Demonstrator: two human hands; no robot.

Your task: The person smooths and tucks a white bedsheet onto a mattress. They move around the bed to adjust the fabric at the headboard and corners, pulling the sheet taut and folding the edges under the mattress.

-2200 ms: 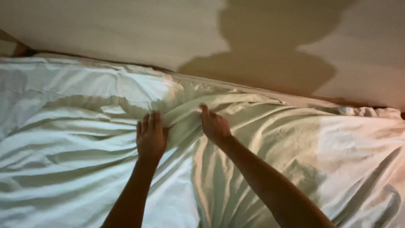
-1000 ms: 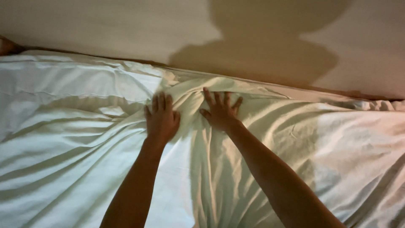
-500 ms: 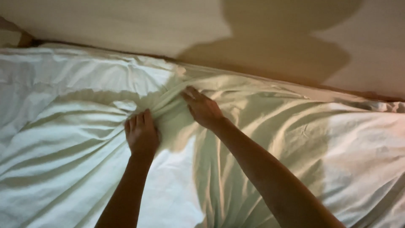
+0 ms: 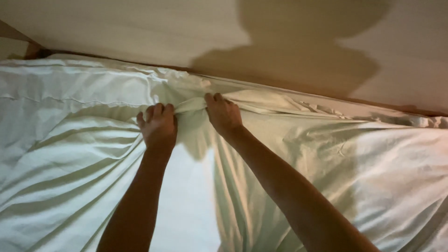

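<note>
Item: white sheet [image 4: 70, 154], rumpled across the bed, centre frame. Our left hand [image 4: 158, 127] and right hand [image 4: 225, 114] each clench one raised fold, gathering slack beside the wooden headboard [image 4: 140, 32].

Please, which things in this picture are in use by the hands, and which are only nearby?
In use:
left hand, gripping a fold
right hand, gripping the same fold
white sheet, bunched between the hands

Only nearby:
beige wall
shadow on the wall

Fingertips of both hands [image 4: 191, 123] buried in sheet [image 4: 70, 154] folds, elbows cropped
</note>
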